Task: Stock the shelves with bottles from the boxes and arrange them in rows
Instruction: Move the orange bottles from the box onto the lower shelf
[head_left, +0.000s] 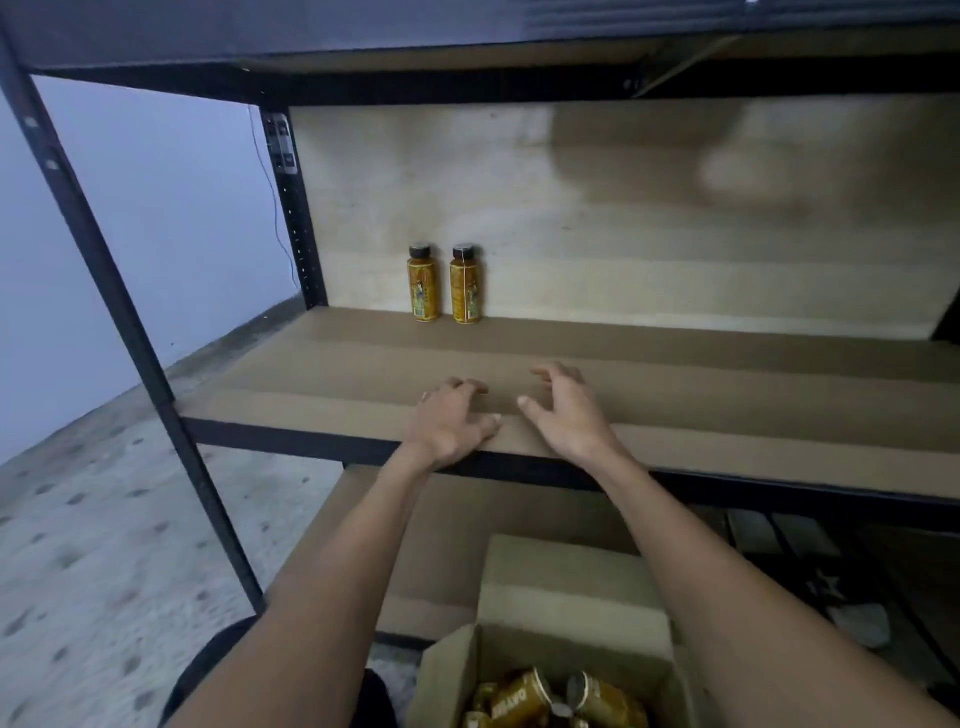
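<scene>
Two amber bottles with dark caps, the left bottle (424, 282) and the right bottle (465, 284), stand upright side by side against the back panel of the brown shelf board (727, 395). My left hand (451, 421) and my right hand (563, 410) hover over the shelf's front edge, both empty with loosely curled fingers. They are well in front of the two bottles. An open cardboard box (545, 670) sits below at the bottom, with several more amber bottles (524, 696) lying inside it.
The rack has black metal uprights (130, 332) on the left and a black front rail (779, 493). A second shelf board (452, 545) lies below. A speckled floor (104, 545) spreads to the left, beside a pale wall.
</scene>
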